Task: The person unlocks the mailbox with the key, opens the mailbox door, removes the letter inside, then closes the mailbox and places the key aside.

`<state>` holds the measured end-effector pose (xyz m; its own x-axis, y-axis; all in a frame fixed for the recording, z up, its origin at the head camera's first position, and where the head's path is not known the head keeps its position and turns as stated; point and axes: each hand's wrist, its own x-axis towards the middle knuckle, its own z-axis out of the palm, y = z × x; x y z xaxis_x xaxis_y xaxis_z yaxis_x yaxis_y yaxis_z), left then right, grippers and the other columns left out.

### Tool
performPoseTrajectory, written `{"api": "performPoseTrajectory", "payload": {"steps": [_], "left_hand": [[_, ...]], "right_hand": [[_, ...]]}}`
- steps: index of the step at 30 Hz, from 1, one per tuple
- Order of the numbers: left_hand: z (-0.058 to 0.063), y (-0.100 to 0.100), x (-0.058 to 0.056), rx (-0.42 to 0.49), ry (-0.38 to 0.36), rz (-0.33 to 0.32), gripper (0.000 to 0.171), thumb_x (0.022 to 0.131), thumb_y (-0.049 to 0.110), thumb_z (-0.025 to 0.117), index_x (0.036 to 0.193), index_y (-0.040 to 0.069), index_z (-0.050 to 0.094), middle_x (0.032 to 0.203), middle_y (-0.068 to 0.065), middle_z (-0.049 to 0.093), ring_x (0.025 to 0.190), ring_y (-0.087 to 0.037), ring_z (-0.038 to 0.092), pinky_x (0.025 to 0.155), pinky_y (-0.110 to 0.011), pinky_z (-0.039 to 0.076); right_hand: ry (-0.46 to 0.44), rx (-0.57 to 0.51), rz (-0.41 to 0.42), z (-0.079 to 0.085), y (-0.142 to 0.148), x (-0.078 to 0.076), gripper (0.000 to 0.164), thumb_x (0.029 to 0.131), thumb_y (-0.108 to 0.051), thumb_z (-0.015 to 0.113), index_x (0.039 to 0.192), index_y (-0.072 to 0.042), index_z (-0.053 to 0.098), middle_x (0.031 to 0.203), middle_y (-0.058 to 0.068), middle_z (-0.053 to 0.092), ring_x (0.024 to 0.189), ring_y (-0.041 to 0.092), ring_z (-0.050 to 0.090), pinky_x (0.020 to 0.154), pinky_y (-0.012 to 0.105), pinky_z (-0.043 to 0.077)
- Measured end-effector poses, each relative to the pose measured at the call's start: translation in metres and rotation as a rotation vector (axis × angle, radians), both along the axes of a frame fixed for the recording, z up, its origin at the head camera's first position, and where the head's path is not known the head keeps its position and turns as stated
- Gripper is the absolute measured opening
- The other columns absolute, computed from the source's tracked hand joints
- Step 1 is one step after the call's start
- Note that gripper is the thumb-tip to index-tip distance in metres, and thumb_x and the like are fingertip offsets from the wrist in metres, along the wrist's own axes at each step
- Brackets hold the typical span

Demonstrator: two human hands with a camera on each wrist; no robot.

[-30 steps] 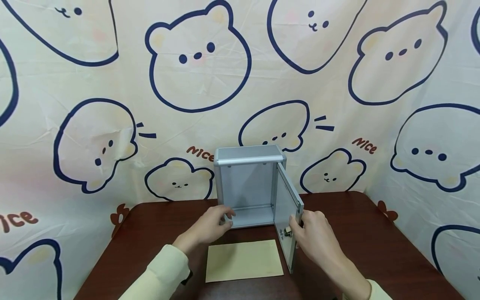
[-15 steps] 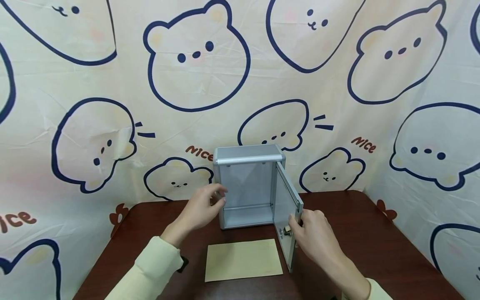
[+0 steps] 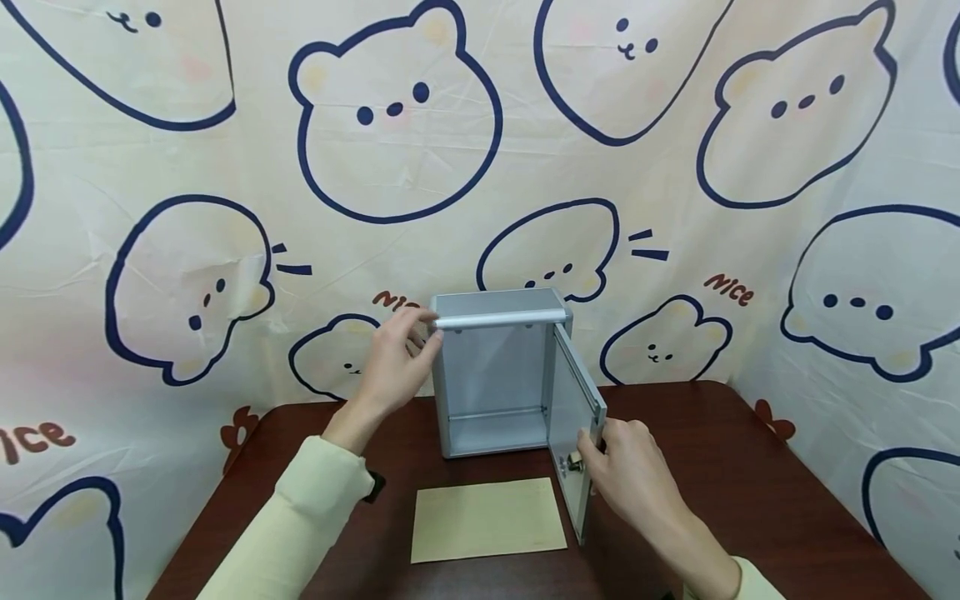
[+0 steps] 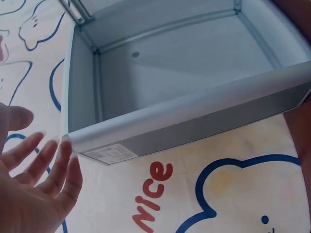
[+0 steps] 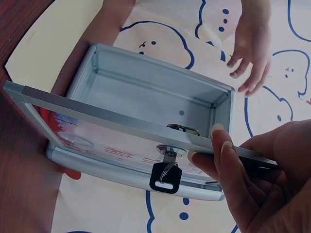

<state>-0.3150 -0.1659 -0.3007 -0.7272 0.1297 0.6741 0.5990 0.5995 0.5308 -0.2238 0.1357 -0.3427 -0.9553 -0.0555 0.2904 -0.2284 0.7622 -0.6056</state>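
Note:
A silver-grey metal box [image 3: 495,367] stands upright on the table, its hinged door [image 3: 577,417] swung out on the right. My right hand [image 3: 637,475] pinches the door's free edge between thumb and fingers. In the right wrist view a black-headed key [image 5: 166,177] on a ring sits in the round lock [image 5: 171,150] on the door's printed face. My left hand [image 3: 393,362] is at the box's top left front corner, fingers relaxed and slightly bent. The left wrist view shows its fingertips [image 4: 65,143] right at that corner, with nothing between thumb and fingers.
A pale yellow sheet [image 3: 487,521] lies flat on the dark red-brown table [image 3: 720,467], in front of the box. Close behind the table hangs a cream cloth [image 3: 397,167] with cartoon bears. A white label [image 4: 111,154] is on the box's outside.
My left hand has risen from the box's lower left edge to its top left corner. The right hand and the door have stayed in place.

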Motion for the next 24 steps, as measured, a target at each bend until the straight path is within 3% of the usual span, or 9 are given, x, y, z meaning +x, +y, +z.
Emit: {"api": "performPoseTrajectory", "payload": {"steps": [4, 9, 10, 13, 16, 24], "left_hand": [[0.008, 0.000, -0.012, -0.005, -0.028, 0.021, 0.040, 0.103, 0.021, 0.062, 0.139, 0.004, 0.059, 0.135, -0.014, 0.057, 0.089, -0.024, 0.063, 0.072, -0.039, 0.057], [0.008, -0.004, -0.027, -0.065, -0.105, 0.025, 0.055, 0.107, 0.034, 0.051, 0.155, 0.008, 0.044, 0.160, -0.013, 0.038, 0.101, -0.029, 0.063, 0.084, -0.046, 0.056], [0.008, -0.005, -0.029, -0.078, -0.123, 0.025, 0.057, 0.108, 0.037, 0.048, 0.157, 0.009, 0.041, 0.163, -0.013, 0.034, 0.110, -0.030, 0.062, 0.090, -0.049, 0.055], [0.006, -0.006, -0.035, -0.107, -0.168, 0.012, 0.060, 0.109, 0.042, 0.041, 0.160, 0.010, 0.034, 0.168, -0.010, 0.026, 0.139, -0.033, 0.047, 0.110, -0.055, 0.043], [0.005, -0.007, -0.041, -0.139, -0.199, -0.002, 0.063, 0.110, 0.044, 0.035, 0.163, 0.011, 0.028, 0.170, -0.008, 0.020, 0.156, -0.029, 0.019, 0.123, -0.056, 0.023], [0.006, -0.011, -0.056, -0.204, -0.242, -0.077, 0.060, 0.112, 0.038, 0.022, 0.163, 0.008, 0.023, 0.171, -0.007, 0.015, 0.158, -0.024, 0.011, 0.127, -0.048, 0.013]], "right_hand": [[-0.004, -0.014, 0.001, 0.000, 0.001, 0.000, 0.040, 0.099, -0.014, 0.059, 0.060, -0.010, 0.060, 0.044, -0.005, 0.049, 0.039, 0.011, 0.050, 0.038, 0.023, 0.032], [-0.009, -0.021, -0.007, -0.001, 0.001, 0.000, 0.035, 0.099, -0.015, 0.059, 0.065, -0.008, 0.065, 0.045, -0.004, 0.050, 0.039, 0.012, 0.050, 0.038, 0.024, 0.034], [-0.010, -0.023, -0.008, -0.001, 0.001, 0.000, 0.034, 0.099, -0.015, 0.059, 0.067, -0.007, 0.066, 0.045, -0.004, 0.050, 0.039, 0.012, 0.050, 0.038, 0.024, 0.034], [-0.014, -0.028, -0.010, 0.000, 0.001, 0.000, 0.031, 0.099, -0.015, 0.059, 0.072, -0.005, 0.069, 0.047, -0.003, 0.051, 0.040, 0.012, 0.050, 0.038, 0.025, 0.035], [-0.015, -0.030, -0.010, 0.000, 0.000, 0.000, 0.028, 0.099, -0.015, 0.059, 0.076, -0.004, 0.071, 0.047, -0.003, 0.052, 0.040, 0.012, 0.051, 0.038, 0.025, 0.035], [-0.001, -0.021, -0.010, -0.001, 0.001, -0.001, 0.029, 0.099, -0.014, 0.060, 0.073, -0.005, 0.070, 0.047, -0.003, 0.051, 0.039, 0.011, 0.049, 0.038, 0.025, 0.036]]}}
